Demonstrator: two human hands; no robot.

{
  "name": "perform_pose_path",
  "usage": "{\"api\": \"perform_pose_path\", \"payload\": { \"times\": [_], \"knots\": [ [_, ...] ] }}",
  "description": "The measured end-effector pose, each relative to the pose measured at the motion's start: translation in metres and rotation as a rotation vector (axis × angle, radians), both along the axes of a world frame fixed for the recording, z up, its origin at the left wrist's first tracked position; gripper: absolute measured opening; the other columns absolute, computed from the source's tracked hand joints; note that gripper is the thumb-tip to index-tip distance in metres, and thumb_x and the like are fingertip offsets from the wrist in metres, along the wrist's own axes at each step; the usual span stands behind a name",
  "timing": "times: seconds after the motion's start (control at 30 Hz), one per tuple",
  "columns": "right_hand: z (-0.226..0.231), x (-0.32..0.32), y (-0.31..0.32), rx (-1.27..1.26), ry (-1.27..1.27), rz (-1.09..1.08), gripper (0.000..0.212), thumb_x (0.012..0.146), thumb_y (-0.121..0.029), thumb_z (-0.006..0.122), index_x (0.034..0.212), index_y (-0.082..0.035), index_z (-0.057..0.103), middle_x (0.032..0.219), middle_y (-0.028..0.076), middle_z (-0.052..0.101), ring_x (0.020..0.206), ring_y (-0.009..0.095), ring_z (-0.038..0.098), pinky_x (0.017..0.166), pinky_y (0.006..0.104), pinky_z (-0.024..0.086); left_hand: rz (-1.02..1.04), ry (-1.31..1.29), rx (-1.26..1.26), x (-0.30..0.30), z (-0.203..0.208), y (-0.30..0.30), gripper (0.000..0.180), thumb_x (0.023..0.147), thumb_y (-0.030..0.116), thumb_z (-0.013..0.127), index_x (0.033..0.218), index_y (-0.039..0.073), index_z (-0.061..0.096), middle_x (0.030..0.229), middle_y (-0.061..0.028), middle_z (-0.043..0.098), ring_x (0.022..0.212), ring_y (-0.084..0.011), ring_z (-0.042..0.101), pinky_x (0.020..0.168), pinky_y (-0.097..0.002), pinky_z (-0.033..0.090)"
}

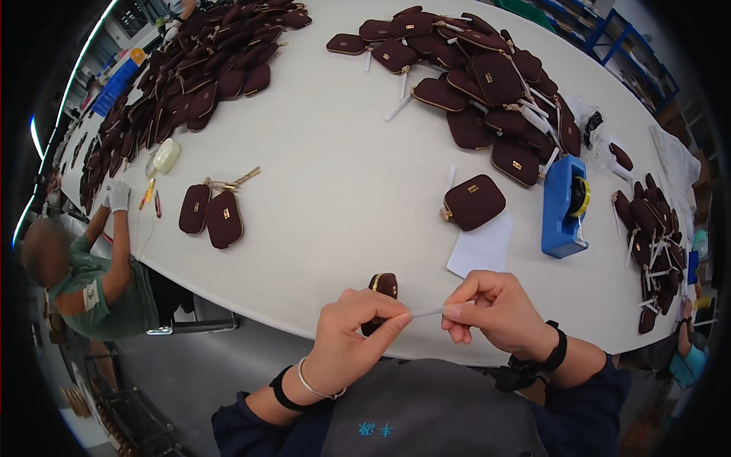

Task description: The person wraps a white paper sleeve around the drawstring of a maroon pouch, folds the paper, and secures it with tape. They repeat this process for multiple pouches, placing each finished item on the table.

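Observation:
My left hand (352, 335) and my right hand (493, 308) pinch the two ends of a thin white strip (428, 311) stretched between them, just over the near table edge. Behind my left hand a dark maroon pouch (384, 285) with a gold zipper lies on the white table (335, 175), partly hidden by my fingers. Another maroon pouch (474, 202) with a small gold plate lies further in, beside a white sheet of paper (482, 247).
A blue tape dispenser (565, 207) stands at the right. Piles of maroon pouches lie at the far centre (487, 84), far left (198, 68) and right edge (651, 236). Two pouches (211, 213) lie at the left. A person in green (95, 286) with white gloves works at the left.

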State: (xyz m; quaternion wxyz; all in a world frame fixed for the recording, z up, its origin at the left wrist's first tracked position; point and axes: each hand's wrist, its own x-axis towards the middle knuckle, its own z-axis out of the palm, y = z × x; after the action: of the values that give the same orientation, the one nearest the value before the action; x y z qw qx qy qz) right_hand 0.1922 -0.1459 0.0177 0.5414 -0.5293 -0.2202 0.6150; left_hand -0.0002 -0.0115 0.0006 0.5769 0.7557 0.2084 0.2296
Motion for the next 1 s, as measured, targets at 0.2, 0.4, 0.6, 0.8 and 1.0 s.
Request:
{"api": "perform_pose_path", "payload": {
  "times": [0.2,0.4,0.6,0.8,1.0],
  "knots": [
    [-0.002,-0.007,-0.003,0.045,-0.126,-0.034,0.01,0.093,-0.007,0.065,0.09,0.002,0.062,0.083,0.008,0.068,0.068,0.011,0.065,0.058,0.0219,0.052,-0.068,0.023,-0.079,-0.001,0.002,0.002,0.004,0.083,0.0,0.072,0.087,0.001,0.07,0.083,-0.0055,0.069,0.073,-0.0136,0.058,0.072,-0.0272,0.045],
    [-0.006,-0.007,-0.007,0.072,-0.23,0.01,0.008,0.091,-0.006,0.066,0.09,0.001,0.062,0.084,0.006,0.067,0.07,0.009,0.065,0.059,0.0205,0.05,-0.206,0.213,0.006,0.002,0.014,0.01,0.014,0.084,0.003,0.071,0.098,-0.001,0.071,0.08,-0.0061,0.066,0.069,-0.0143,0.057,0.064,-0.0264,0.045],
    [-0.004,-0.002,-0.01,0.031,-0.208,0.063,0.009,0.091,-0.006,0.067,0.09,0.002,0.062,0.082,0.007,0.067,0.071,0.008,0.065,0.058,0.0209,0.05,-0.292,0.248,0.0,0.009,0.012,0.008,0.011,0.087,0.007,0.07,0.094,-0.001,0.072,0.07,-0.0056,0.065,0.063,-0.0125,0.058,0.063,-0.0257,0.046],
    [-0.006,0.003,-0.019,-0.044,-0.087,-0.083,0.011,0.096,-0.009,0.061,0.094,0.002,0.06,0.079,0.009,0.066,0.064,0.01,0.062,0.055,0.0207,0.048,-0.268,0.353,-0.21,0.018,0.012,0.005,0.012,0.09,0.009,0.068,0.09,-0.001,0.072,0.068,-0.0034,0.067,0.059,-0.0083,0.058,0.057,-0.0233,0.046],
    [-0.024,0.078,-0.08,-0.005,-0.363,-0.468,0.016,0.096,-0.012,0.062,0.088,0.002,0.064,0.078,0.006,0.065,0.06,0.007,0.054,0.053,0.0202,0.042,-0.194,0.401,-0.311,0.027,0.017,0.007,0.012,0.089,0.006,0.066,0.088,-0.004,0.072,0.069,-0.003,0.067,0.062,-0.0072,0.058,0.059,-0.0218,0.047]
  ]
}}
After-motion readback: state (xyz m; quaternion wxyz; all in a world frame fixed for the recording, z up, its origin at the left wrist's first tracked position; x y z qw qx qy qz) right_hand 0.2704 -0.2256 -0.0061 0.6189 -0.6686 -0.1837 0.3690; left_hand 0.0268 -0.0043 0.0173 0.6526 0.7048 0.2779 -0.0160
